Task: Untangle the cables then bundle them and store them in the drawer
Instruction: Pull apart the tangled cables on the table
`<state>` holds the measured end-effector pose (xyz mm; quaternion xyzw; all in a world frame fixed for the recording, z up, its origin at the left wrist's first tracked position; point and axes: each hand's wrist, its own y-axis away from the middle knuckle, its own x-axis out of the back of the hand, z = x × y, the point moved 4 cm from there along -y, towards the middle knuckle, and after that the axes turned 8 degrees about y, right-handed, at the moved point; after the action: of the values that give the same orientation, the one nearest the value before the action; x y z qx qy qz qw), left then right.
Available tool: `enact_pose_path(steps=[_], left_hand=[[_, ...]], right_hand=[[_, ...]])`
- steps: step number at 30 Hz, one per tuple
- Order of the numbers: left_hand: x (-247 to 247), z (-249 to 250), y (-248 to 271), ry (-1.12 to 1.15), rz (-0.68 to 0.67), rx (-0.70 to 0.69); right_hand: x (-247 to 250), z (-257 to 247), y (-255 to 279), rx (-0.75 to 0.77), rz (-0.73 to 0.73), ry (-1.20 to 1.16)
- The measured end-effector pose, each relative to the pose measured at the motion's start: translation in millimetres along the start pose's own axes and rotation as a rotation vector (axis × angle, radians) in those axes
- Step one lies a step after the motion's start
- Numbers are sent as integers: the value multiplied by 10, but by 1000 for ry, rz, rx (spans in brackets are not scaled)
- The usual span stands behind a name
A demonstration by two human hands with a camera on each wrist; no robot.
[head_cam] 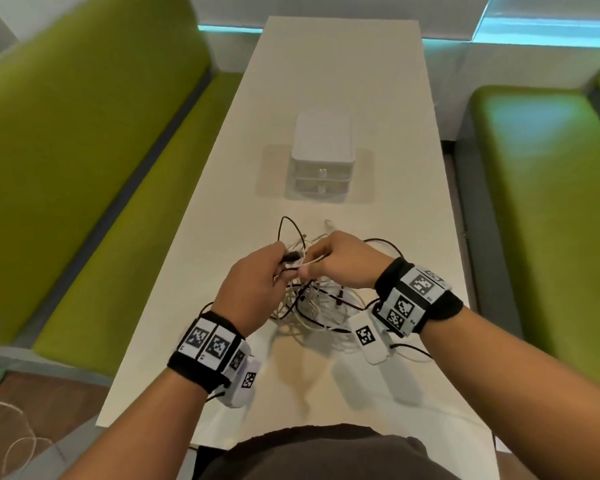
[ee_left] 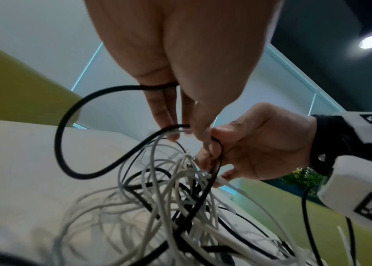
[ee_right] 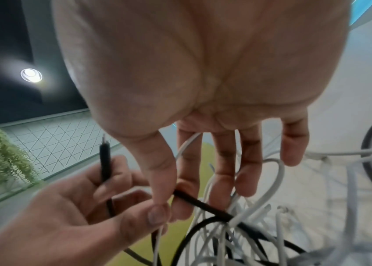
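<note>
A tangle of black and white cables [head_cam: 312,306] lies on the white table [head_cam: 378,133], partly lifted by both hands. My left hand [head_cam: 281,263] grips the plug end of a black cable [ee_right: 104,153], which stands up between its fingers. My right hand [head_cam: 321,261] pinches a strand of black cable [ee_right: 194,201] between thumb and forefinger, with white loops hanging over its other fingers [ee_right: 246,180]. A black loop [ee_left: 59,135] arcs out from my left hand [ee_left: 180,108] toward my right hand [ee_left: 260,144]. The white drawer unit [head_cam: 321,161], both drawers closed, stands beyond the cables.
Green benches [head_cam: 84,168] run along both long sides of the narrow table. Bare tabletop lies between the cables and me and beyond the drawer unit. A thin cord [head_cam: 18,441] trails on the floor at the lower left.
</note>
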<state>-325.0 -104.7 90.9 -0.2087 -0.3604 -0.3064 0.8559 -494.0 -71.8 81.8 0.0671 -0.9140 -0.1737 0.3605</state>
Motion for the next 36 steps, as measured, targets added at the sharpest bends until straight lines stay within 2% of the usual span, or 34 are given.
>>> enact_pose_path(steps=[3,8,11,13,16,18,20,22,24,26,29,33,36], left_hand=[[43,36,-43,39,65,-31],[45,53,-83,-6,-53,70],[74,54,-101,43,-39,107],[86,45,-117,70,-37,124],[65,25,-128,70,-134,165],[54,12,-122,50,-196,164],[59,-10,-125,81,-217,165],[64,-11,-138,217,-210,202],[74,2,-164,358,-167,249],[110,18,-207,438,-108,255],[219,83,-236,561,-30,174],[477,218,-157,619,63,5],[632,196,-118,503,131,-10]], right_hand=[[16,7,19,-10,28,-59],[5,54,1,-42,63,-100],[27,99,-30,-84,84,-201],[56,146,-28,-122,95,-181],[108,290,-15,-247,95,-81],[162,354,-14,-307,165,-180],[259,297,14,-244,347,-449],[327,179,64,-62,486,-720],[310,24,113,134,476,-768],[164,-71,149,218,370,-518],[-112,55,151,206,239,23],[-79,300,124,68,351,291],[37,253,119,66,412,455]])
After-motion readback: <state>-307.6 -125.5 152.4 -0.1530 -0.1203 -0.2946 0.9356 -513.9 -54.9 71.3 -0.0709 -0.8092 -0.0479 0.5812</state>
